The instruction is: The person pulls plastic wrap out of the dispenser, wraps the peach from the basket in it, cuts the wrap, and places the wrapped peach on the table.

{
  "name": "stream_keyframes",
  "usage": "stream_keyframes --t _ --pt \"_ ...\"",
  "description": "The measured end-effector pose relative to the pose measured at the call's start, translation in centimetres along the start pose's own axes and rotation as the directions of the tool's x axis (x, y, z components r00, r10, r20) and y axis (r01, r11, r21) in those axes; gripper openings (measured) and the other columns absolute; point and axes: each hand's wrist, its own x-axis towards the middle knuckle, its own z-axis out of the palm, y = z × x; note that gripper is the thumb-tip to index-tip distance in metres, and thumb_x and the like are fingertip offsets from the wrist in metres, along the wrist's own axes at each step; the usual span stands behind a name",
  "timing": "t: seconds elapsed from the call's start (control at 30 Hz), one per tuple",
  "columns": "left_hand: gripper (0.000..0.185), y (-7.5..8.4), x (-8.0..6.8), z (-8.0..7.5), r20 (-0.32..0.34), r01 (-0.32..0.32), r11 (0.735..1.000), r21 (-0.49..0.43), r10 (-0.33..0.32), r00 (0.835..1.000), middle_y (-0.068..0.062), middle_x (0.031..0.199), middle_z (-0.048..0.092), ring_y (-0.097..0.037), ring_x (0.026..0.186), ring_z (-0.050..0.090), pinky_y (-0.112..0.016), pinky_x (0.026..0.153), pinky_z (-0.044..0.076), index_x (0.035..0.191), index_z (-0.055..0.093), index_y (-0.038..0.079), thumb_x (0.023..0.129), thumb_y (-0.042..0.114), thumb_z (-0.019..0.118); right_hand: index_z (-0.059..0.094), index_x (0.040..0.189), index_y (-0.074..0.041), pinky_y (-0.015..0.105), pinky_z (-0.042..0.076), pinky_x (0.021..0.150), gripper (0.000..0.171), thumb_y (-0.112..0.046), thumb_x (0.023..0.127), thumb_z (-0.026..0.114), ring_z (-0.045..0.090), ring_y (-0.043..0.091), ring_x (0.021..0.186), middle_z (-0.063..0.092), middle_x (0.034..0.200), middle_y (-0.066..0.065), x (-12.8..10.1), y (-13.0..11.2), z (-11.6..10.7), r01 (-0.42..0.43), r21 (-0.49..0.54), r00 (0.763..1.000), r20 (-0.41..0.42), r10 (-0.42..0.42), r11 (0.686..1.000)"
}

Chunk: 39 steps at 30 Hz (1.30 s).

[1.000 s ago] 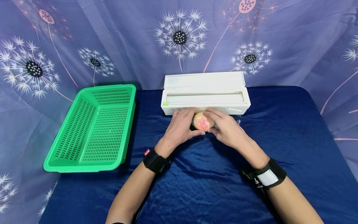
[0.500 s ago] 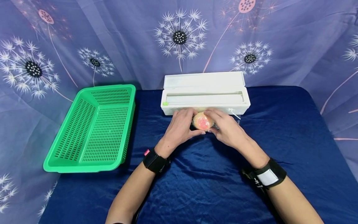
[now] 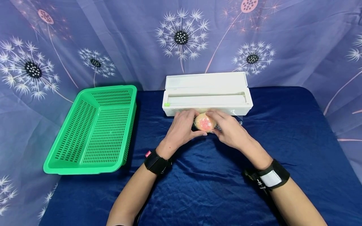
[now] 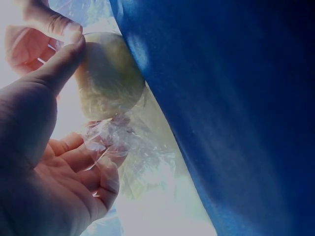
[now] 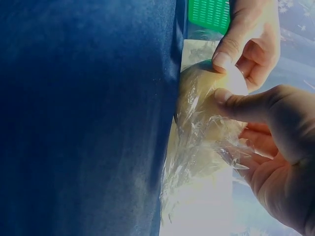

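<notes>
A round yellow fruit with a pink-red blush [image 3: 205, 122] is wrapped in clear cling film, just in front of the white cling film box [image 3: 209, 110]. My left hand [image 3: 182, 127] grips its left side, thumb at the near edge. From the right, my right hand [image 3: 230, 128] holds it, thumb low and fingers over the far side. The two thumbs are close together on the fruit, as the right wrist view shows. Loose, crumpled cling film [image 5: 197, 162] trails from the fruit by the right hand's fingers. Its kind, peach or apple, cannot be told under the film.
The box lid [image 3: 206, 81] stands raised at the back, with a white roll [image 3: 207, 99] inside and a green slider [image 3: 167, 104] at its left end. A green slotted basket [image 3: 128, 125] stands at left on the blue cloth [image 3: 192, 188]. A patterned curtain [image 3: 135, 37] hangs behind.
Both hands keep their hold on the fruit and barely move. The glints on the loose film at the right have shifted slightly.
</notes>
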Motion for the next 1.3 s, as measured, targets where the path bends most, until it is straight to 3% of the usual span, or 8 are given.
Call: stream_keyframes --t 0.37,0.67,0.9,1.3 --pt "0.075 0.08 -0.1 -0.06 0.001 0.011 1.0 0.023 -0.011 1.0 -0.001 0.118 0.069 -0.019 0.114 0.065 -0.041 0.092 0.044 0.129 0.061 0.014 0.08 0.063 0.087 0.058 0.145 0.003 0.054 0.055 0.098 0.068 0.005 0.083 0.086 0.062 0.044 0.13 0.057 0.148 0.026 0.04 0.1 -0.02 -0.005 0.0 1.0 0.0 0.005 1.0" --pt "0.077 0.02 -0.22 -0.08 -0.017 0.001 0.998 0.063 0.0 1.0 -0.004 0.124 0.06 -0.02 0.108 0.06 -0.041 0.092 0.045 0.134 0.062 0.012 0.082 0.066 0.083 0.056 0.148 0.004 0.052 0.057 0.091 0.066 0.008 0.087 0.08 0.061 0.044 0.129 0.056 0.149 0.028 -0.06 0.19 0.17 0.002 -0.01 1.0 0.004 -0.002 1.0" --pt "0.077 0.01 -0.23 -0.01 -0.008 0.006 0.999 0.052 -0.005 1.0 -0.002 0.126 0.065 -0.017 0.115 0.061 -0.041 0.094 0.044 0.134 0.063 0.013 0.082 0.066 0.084 0.059 0.144 0.005 0.055 0.051 0.104 0.066 0.006 0.084 0.084 0.058 0.044 0.13 0.06 0.146 0.026 0.01 0.38 0.32 0.031 -0.022 0.999 -0.044 -0.032 0.999" --pt "0.079 0.07 -0.19 -0.1 0.002 0.007 0.998 0.07 -0.007 1.0 -0.002 0.125 0.067 -0.017 0.113 0.063 -0.04 0.093 0.044 0.137 0.063 0.013 0.084 0.068 0.081 0.059 0.143 0.006 0.057 0.049 0.106 0.065 0.005 0.084 0.084 0.057 0.046 0.131 0.061 0.144 0.026 0.01 0.4 0.26 0.018 -0.011 0.999 -0.048 -0.019 1.0"
